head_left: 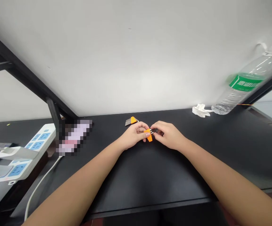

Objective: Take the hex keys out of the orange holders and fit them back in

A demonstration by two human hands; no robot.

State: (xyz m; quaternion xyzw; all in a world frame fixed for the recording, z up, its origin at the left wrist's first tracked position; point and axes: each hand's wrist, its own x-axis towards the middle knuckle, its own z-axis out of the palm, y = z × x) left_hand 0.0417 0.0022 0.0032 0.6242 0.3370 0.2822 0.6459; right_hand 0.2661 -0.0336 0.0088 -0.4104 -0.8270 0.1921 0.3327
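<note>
My left hand [136, 135] pinches a small orange plastic holder [149, 135] between thumb and fingers. From its right side stick out several thin dark metal rods [153, 130] that look like hex keys. The fingers of my right hand [167, 133] are closed around the outer ends of these rods, partly hiding them. Just beyond my left hand, a second orange holder [133, 120] lies on the black table [145, 175], with a row of metal rods [128, 122] pointing left.
A large plastic bottle [246, 82] with a green label stands at the back right, beside a crumpled tissue [201, 110]. To the left lie a pixelated flat object [76, 135] with a white cable [42, 180] and a power strip [38, 142] with plugs. A white wall [136, 62] rises behind.
</note>
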